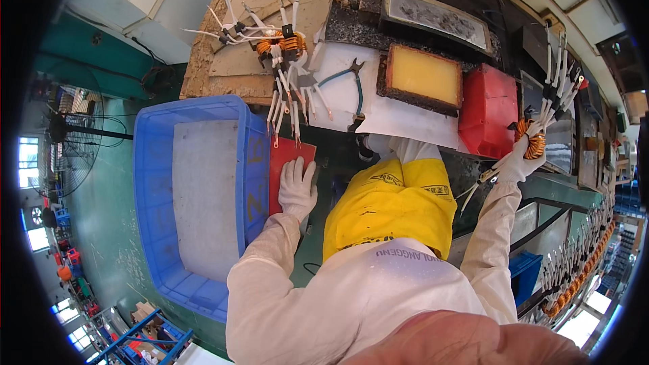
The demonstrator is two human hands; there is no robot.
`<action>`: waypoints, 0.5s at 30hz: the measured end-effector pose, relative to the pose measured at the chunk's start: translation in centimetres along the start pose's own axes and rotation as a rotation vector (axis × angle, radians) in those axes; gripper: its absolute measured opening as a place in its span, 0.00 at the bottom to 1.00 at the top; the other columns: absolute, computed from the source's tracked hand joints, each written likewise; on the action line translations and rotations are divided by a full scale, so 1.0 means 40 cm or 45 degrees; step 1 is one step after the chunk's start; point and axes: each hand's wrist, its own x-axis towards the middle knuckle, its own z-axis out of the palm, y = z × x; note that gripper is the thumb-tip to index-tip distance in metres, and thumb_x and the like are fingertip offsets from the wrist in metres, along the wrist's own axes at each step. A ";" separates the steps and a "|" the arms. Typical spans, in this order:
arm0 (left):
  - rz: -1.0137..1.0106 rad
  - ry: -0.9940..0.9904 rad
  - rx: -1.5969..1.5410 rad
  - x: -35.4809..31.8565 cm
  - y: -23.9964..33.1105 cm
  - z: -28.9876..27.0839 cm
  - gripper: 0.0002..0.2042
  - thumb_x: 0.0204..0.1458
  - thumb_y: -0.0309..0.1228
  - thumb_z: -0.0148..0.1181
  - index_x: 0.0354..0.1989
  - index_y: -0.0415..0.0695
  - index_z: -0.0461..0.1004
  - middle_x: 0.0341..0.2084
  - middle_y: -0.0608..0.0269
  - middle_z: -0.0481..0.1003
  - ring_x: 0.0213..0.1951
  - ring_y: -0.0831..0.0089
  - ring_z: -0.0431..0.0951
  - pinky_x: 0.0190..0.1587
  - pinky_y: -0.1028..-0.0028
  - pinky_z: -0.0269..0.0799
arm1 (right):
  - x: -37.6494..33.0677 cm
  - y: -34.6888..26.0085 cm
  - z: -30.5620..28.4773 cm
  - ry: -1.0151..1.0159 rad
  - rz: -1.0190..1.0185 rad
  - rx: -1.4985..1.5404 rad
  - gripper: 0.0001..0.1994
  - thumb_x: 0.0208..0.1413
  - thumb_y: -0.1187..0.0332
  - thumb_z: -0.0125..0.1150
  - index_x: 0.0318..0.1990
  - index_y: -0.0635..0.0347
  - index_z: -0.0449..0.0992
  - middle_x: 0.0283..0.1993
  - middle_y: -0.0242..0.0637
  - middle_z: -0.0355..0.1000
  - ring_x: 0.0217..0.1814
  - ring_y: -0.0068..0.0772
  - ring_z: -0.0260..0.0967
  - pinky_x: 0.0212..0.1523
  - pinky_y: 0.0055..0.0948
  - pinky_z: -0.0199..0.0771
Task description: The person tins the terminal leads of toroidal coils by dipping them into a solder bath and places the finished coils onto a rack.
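Note:
My left hand (297, 188), in a white glove, rests flat with fingers apart on a red board (284, 155) beside the blue crate. My right hand (524, 159), also gloved, grips an orange copper coil (534, 143) with several white-sleeved leads pointing up, held out to the right over a dark metal tray. A thin tool or lead sticks out below that hand. More orange coils with white leads (284, 51) lie in a pile on the bench ahead. A yellow apron (392, 206) covers my lap.
A large blue plastic crate (152, 189) with a grey sheet inside stands at my left. On the bench: blue-handled cutters (351, 84), a tray of yellow material (424, 78), a red box (488, 108), a dark tray (436, 17). A row of coils (574, 270) hangs at the right.

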 end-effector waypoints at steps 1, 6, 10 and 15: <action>0.003 0.009 0.004 0.000 0.000 0.000 0.34 0.40 0.32 0.64 0.62 0.47 0.66 0.61 0.48 0.63 0.63 0.48 0.60 0.69 0.51 0.52 | -0.002 0.003 -0.002 0.013 0.044 0.026 0.24 0.57 0.71 0.67 0.56 0.68 0.61 0.47 0.41 0.70 0.40 0.28 0.70 0.39 0.25 0.75; 0.008 -0.013 0.020 0.001 -0.003 0.006 0.35 0.40 0.32 0.64 0.63 0.47 0.65 0.61 0.47 0.62 0.63 0.47 0.59 0.69 0.51 0.52 | -0.002 0.012 0.000 0.031 0.045 -0.053 0.25 0.56 0.74 0.67 0.56 0.69 0.60 0.49 0.43 0.70 0.44 0.29 0.71 0.44 0.26 0.75; 0.012 -0.003 0.037 0.008 0.004 0.003 0.34 0.40 0.32 0.64 0.62 0.47 0.66 0.61 0.47 0.63 0.63 0.47 0.60 0.69 0.51 0.52 | -0.001 0.005 0.007 0.044 0.017 -0.028 0.25 0.55 0.76 0.68 0.56 0.71 0.61 0.50 0.45 0.70 0.47 0.31 0.71 0.50 0.28 0.75; 0.026 -0.057 0.006 0.015 0.013 -0.002 0.35 0.40 0.33 0.66 0.62 0.47 0.66 0.60 0.46 0.63 0.62 0.45 0.61 0.68 0.49 0.53 | -0.015 -0.069 0.025 0.117 0.048 -0.130 0.25 0.56 0.73 0.68 0.57 0.67 0.62 0.51 0.42 0.68 0.49 0.31 0.68 0.52 0.30 0.72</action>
